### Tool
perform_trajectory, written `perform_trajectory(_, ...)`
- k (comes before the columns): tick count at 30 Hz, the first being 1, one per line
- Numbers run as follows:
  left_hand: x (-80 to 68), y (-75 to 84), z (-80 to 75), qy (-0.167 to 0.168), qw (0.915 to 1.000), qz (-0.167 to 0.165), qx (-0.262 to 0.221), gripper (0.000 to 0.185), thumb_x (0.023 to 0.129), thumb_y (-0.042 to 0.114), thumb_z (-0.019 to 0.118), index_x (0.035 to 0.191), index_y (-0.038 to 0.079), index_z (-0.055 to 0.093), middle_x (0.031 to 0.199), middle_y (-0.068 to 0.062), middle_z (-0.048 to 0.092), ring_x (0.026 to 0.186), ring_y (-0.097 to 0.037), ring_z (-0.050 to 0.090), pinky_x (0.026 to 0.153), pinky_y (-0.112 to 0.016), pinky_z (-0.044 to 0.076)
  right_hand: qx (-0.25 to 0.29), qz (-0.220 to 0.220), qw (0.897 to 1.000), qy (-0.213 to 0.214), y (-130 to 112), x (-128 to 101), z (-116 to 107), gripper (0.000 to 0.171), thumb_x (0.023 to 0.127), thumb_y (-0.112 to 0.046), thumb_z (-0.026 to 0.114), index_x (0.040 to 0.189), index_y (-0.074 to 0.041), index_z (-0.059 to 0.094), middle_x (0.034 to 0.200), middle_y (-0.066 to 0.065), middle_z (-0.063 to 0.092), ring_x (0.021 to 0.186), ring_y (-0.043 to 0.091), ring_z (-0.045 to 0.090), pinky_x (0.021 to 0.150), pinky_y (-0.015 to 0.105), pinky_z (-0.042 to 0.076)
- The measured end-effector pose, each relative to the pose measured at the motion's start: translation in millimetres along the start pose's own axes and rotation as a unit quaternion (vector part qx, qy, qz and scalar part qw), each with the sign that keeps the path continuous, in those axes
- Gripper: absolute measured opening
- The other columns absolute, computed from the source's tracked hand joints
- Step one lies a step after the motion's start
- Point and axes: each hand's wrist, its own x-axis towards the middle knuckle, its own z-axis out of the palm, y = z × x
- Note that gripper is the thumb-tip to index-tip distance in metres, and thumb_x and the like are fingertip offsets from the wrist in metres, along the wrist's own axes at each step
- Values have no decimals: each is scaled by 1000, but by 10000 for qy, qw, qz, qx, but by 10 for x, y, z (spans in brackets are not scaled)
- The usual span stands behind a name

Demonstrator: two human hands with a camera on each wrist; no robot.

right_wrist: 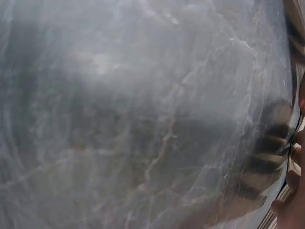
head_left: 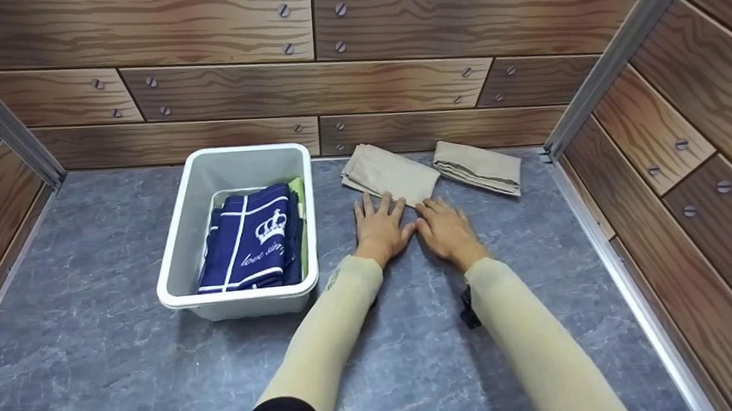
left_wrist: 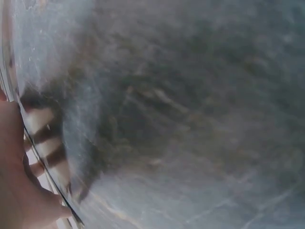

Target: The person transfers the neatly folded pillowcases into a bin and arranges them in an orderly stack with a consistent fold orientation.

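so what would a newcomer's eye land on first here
Probably the folded blue piece with the white crown, lying in the pale bin left of the hands. Next, the left beige piece and right beige piece, both folded, near the wood-patterned back wall. The left hand and right hand lie at the left piece's near edge.

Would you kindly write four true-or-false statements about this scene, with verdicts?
The pale, rectangular plastic bin holds a folded navy cloth with a white crown. True.
The rightmost folded beige cloth lies inside the bin. False: it lies on the grey marbled surface.
The bare left hand grips the bin. False: it rests at the near edge of the left folded beige cloth.
The bare right hand is farther from the bin than the left hand. True.
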Motion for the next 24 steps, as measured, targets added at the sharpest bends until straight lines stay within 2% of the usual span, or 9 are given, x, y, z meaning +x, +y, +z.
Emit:
perform_trajectory(5, -34, -16, 21, -24, 10000, 65, -65, 68, 100, 67, 24, 160, 34, 20, 167, 0, 16, 150, -46, 10, 122, -61, 9, 29, -223, 9993, 301, -27, -96, -2, 46, 105, -29, 40, 144, -8, 52, 151, 14, 47, 142, 38, 38, 117, 59, 27)
perform_trajectory(8, -48, -55, 8, 165, 9998, 127, -61, 65, 101, 65, 23, 158, 34, 24, 165, -1, 23, 151, -45, 10, 121, -61, 9, 2, -464, 9974, 547, -71, -126, -29, 41, 104, -28, 42, 134, -8, 62, 139, 13, 59, 132, 37, 48, 111, 56, 35)
perform_trajectory(10, -49, -85, -14, 339, 9993, 167, 50, 63, 101, 64, 23, 158, 37, 24, 165, -2, 23, 151, -45, 8, 121, -61, 9, -36, -571, 9955, 756, -101, -114, -61, 38, 104, -28, 44, 127, -10, 66, 132, 11, 63, 125, 37, 52, 106, 56, 40)
perform_trajectory(12, -47, -111, -35, 420, 9987, 202, 219, 61, 101, 64, 21, 158, 41, 21, 167, -1, 18, 151, -45, 4, 121, -62, 8, -19, -551, 9948, 861, -126, -79, -93, 38, 104, -29, 44, 129, -12, 65, 136, 11, 61, 127, 38, 50, 106, 57, 40)
perform_trajectory(14, -50, -128, -44, 369, 9985, 206, 334, 60, 101, 65, 19, 157, 45, 18, 168, 0, 13, 152, -44, 0, 121, -62, 6, 36, -428, 9957, 821, -131, -39, -111, 42, 104, -29, 42, 138, -13, 59, 148, 13, 50, 137, 38, 42, 111, 60, 34)
perform_trajectory(16, -60, -133, -39, 250, 9989, 184, 339, 58, 101, 65, 18, 156, 48, 18, 168, 2, 10, 152, -44, -3, 121, -63, 5, 83, -287, 9976, 621, -116, -9, -114, 48, 105, -31, 39, 148, -13, 48, 159, 15, 35, 147, 40, 28, 117, 62, 24)
perform_trajectory(19, -93, -126, -23, 141, 9996, 151, 208, 58, 101, 65, 20, 156, 47, 22, 168, 2, 14, 151, -45, -2, 121, -63, 7, 170, -139, 9996, 156, -72, -19, -91, 54, 106, -33, 36, 155, -11, 36, 163, 16, 24, 151, 41, 14, 119, 65, 13)
perform_trajectory(22, -131, -117, -16, 216, 9996, 164, 105, 57, 101, 64, 22, 154, 45, 29, 167, 2, 17, 151, -46, 2, 120, -63, 10, 185, -127, 9997, -78, -34, -87, -54, 55, 107, -35, 35, 155, -9, 36, 161, 16, 30, 150, 40, 20, 118, 65, 16)
perform_trajectory(24, -156, -118, -13, 291, 9994, 188, 80, 56, 101, 64, 24, 152, 43, 36, 166, 1, 22, 151, -47, 5, 120, -64, 11, 120, -233, 9997, -6, -27, -141, -25, 52, 106, -33, 37, 152, -8, 41, 158, 17, 37, 146, 40, 30, 117, 63, 22)
